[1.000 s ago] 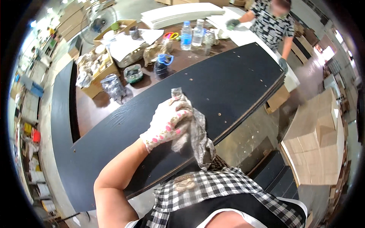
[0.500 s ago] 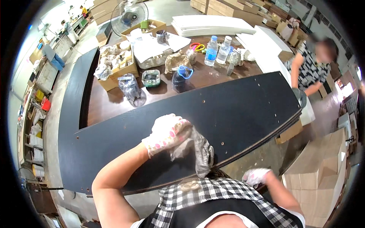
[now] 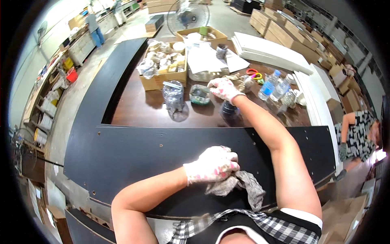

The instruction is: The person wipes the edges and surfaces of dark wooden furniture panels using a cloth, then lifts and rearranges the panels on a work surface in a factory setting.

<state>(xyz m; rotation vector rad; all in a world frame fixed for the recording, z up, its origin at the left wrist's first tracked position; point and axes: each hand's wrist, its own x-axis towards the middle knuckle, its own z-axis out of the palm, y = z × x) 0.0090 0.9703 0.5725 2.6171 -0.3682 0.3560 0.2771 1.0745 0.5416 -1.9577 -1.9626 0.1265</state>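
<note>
My left hand (image 3: 213,164), in a white glove with pink spots, is closed on a crumpled grey rag (image 3: 250,189) over a long black panel (image 3: 170,136) with small holes. My right hand (image 3: 225,89), in a matching glove, reaches over the table, fingers apart and slightly bent. Its fingertips are beside the rim of a small clear tub (image 3: 199,94) with dark, greenish contents; whether they touch it I cannot tell. Below the right wrist stands a dark bottle (image 3: 228,109), its top hidden by the hand. A plastic-wrapped dark container (image 3: 173,96) stands left of the tub.
A cardboard box of crumpled rags (image 3: 164,77) stands at the back left. Water bottles (image 3: 269,85) and scissors (image 3: 254,73) lie toward the right, near stacked white boards (image 3: 272,51). A co-worker (image 3: 357,134) in a patterned top is at the right. A fan (image 3: 189,18) stands behind.
My right hand has moved from beside my body up over the table to the tub. The left hand still holds the rag. The view has turned to the right.
</note>
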